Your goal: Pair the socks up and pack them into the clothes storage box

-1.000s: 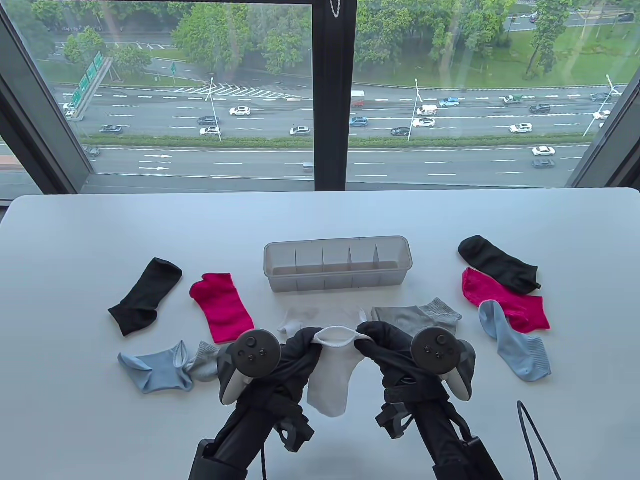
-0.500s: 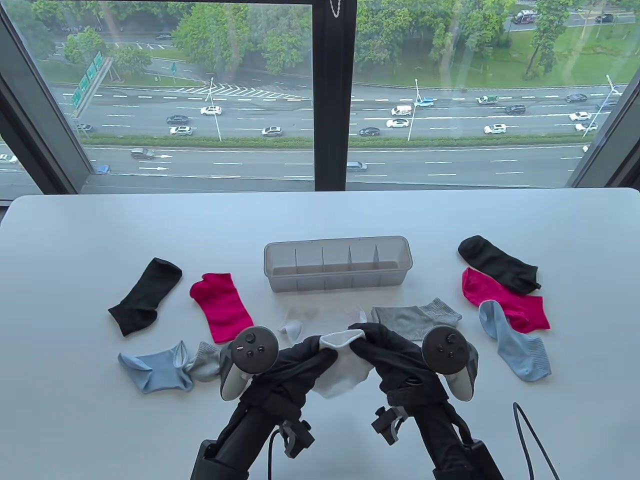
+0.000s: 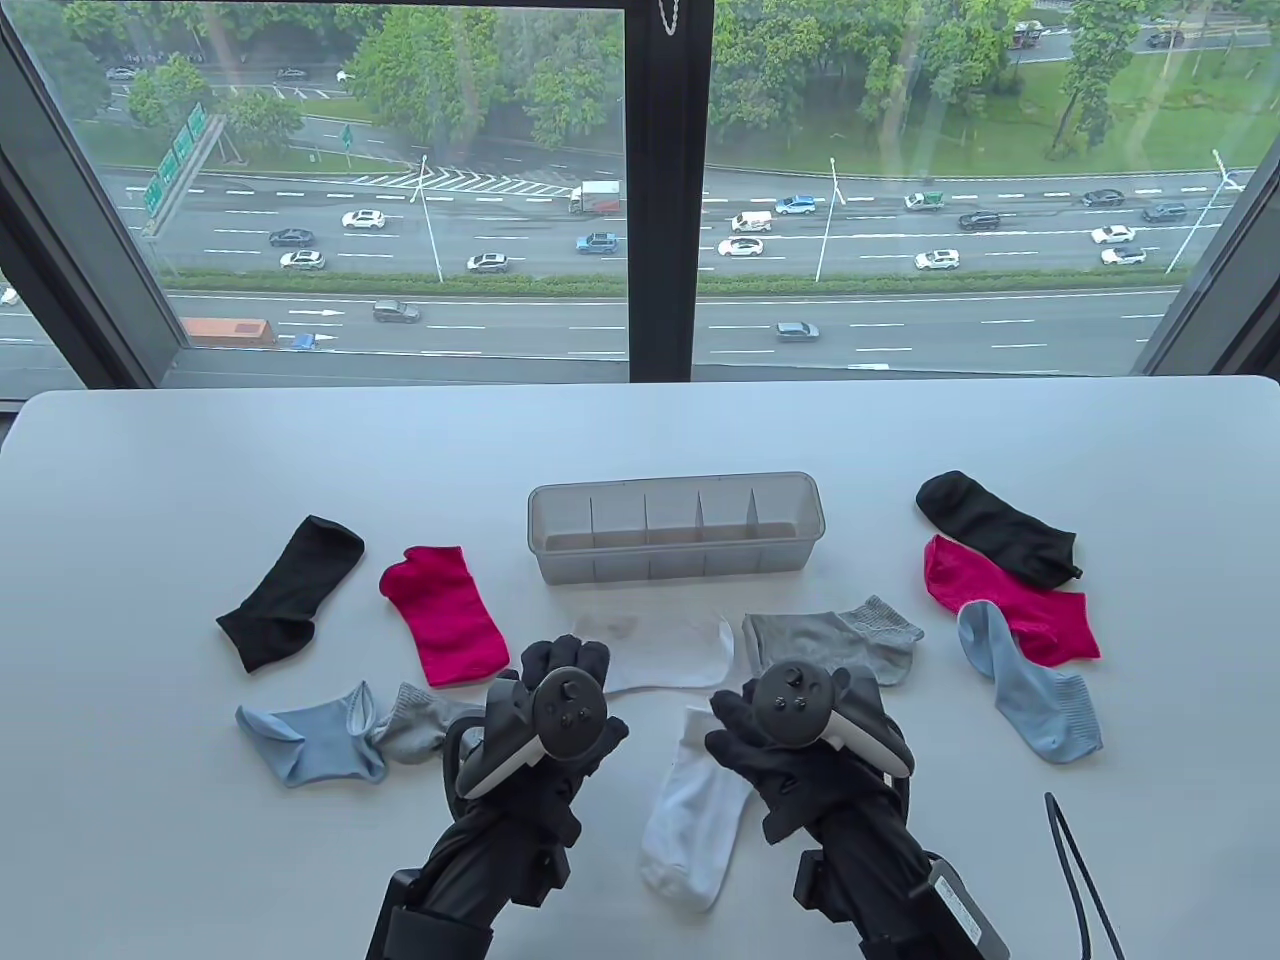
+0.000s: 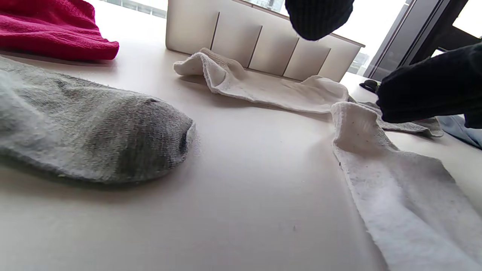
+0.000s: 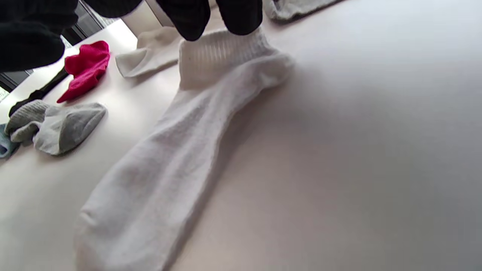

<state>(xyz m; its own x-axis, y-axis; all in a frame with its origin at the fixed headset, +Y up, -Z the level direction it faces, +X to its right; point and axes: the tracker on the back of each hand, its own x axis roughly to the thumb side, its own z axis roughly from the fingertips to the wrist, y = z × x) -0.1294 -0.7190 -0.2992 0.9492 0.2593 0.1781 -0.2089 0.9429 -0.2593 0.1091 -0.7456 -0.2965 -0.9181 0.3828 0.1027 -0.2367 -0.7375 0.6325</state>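
Your right hand (image 3: 790, 745) rests its fingertips (image 5: 211, 17) on the cuff of the near white sock (image 3: 690, 810), fingers fairly straight, nothing gripped; that sock lies flat on the worktop (image 3: 640, 440), toe toward you. Your left hand (image 3: 560, 715) hovers just left of it, fingers relaxed and holding nothing, close to the far white sock (image 3: 665, 650), which lies crosswise just ahead of both hands; whether the hand touches it cannot be told. Clothes storage box (image 3: 675, 527): clear, divided into compartments, no socks inside, standing just beyond the far white sock. Right grey sock (image 3: 835, 640): beside the far white sock, partly under your right tracker. Left grey sock (image 3: 415, 725): bunched, touching the left pale blue sock (image 3: 310, 740). Left side, farther out: one red sock (image 3: 445, 612), one black sock (image 3: 290, 590). Right side: black sock (image 3: 995, 525), red sock (image 3: 1005, 595) and pale blue sock (image 3: 1030, 695), overlapping in a row.
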